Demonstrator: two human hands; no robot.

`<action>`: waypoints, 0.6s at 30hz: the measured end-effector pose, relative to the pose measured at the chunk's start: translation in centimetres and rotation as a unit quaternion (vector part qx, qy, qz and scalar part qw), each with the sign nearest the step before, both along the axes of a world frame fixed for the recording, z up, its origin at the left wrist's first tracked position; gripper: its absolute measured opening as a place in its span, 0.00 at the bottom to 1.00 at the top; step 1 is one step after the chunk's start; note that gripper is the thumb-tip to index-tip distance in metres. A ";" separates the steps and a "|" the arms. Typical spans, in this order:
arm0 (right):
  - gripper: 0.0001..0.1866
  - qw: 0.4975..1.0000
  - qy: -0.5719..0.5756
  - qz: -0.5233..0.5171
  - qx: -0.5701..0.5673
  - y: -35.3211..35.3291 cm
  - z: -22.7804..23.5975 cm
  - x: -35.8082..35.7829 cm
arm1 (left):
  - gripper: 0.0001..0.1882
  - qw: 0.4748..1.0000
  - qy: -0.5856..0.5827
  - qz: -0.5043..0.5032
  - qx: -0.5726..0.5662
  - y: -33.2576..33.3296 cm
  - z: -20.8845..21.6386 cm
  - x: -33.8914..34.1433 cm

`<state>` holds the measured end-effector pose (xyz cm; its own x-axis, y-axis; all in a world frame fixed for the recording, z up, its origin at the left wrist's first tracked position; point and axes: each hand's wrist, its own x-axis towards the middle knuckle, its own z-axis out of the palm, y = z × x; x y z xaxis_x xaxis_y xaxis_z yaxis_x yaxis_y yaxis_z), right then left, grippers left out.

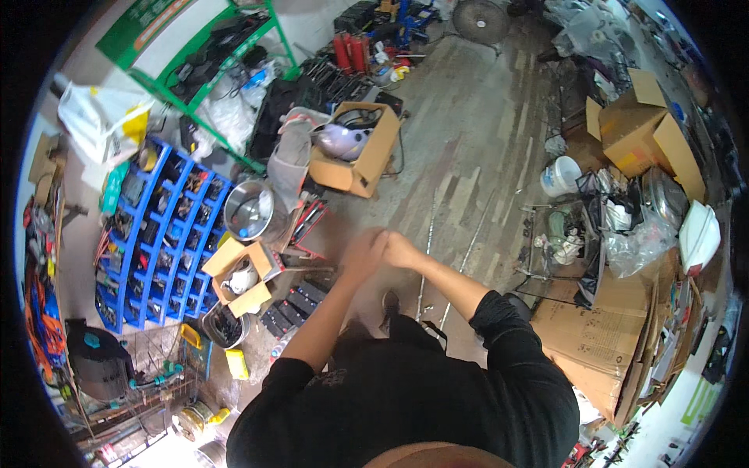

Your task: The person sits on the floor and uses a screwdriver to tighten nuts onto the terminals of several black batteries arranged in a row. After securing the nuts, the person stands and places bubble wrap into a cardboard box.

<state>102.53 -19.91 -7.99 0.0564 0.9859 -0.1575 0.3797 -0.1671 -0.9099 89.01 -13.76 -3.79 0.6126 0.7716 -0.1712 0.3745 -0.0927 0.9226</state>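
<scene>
In front of my body, above the floor, my two hands meet. My left hand (362,251) is smeared by motion, and its fingers do not show clearly. Against its fingertips, my right hand (400,250) is closed, with the fingers curled in. Anything held between the hands is hidden or too small to make out. Left of my hands are a metal bucket (251,212) and a small open cardboard box (239,274) with a white thing inside. Beyond them, an open carton (373,168) holds a pale purple helmet (343,141).
Blue compartment bins (162,257) filled with small parts lean at the left, near a green rack (211,101). Long thin rods (468,257) lie on the wooden-look floor (460,125). Flattened cardboard (597,327) and a white pail (561,176) stand at the right. A fan (480,20) is far off.
</scene>
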 end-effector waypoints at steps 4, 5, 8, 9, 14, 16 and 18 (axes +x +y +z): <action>0.12 1.000 -0.018 -0.004 -0.001 2.2 3.9 8.7 | 0.23 0.997 0.013 -0.051 0.054 3.3 2.5 8.6; 0.12 1.000 -0.013 -0.005 -0.005 2.8 4.3 11.1 | 0.22 0.994 0.023 -0.066 0.078 4.4 2.8 11.1; 0.13 0.974 0.196 -0.113 0.024 4.9 1.0 17.3 | 0.19 0.990 0.004 -0.102 0.101 7.7 2.0 17.1; 0.14 0.969 0.217 -0.119 -0.007 5.9 0.5 20.3 | 0.18 0.993 -0.019 -0.098 0.065 8.7 1.4 19.4; 0.17 0.937 0.238 -0.228 -0.119 10.3 1.9 35.5 | 0.18 0.995 -0.016 -0.099 -0.020 15.4 1.4 33.9; 0.18 0.906 0.265 -0.313 -0.106 11.0 2.3 41.7 | 0.18 0.995 -0.010 -0.096 -0.009 18.6 0.2 42.0; 0.19 0.890 0.271 -0.352 -0.100 10.7 4.3 47.0 | 0.19 0.990 -0.029 -0.133 -0.030 22.0 1.4 49.3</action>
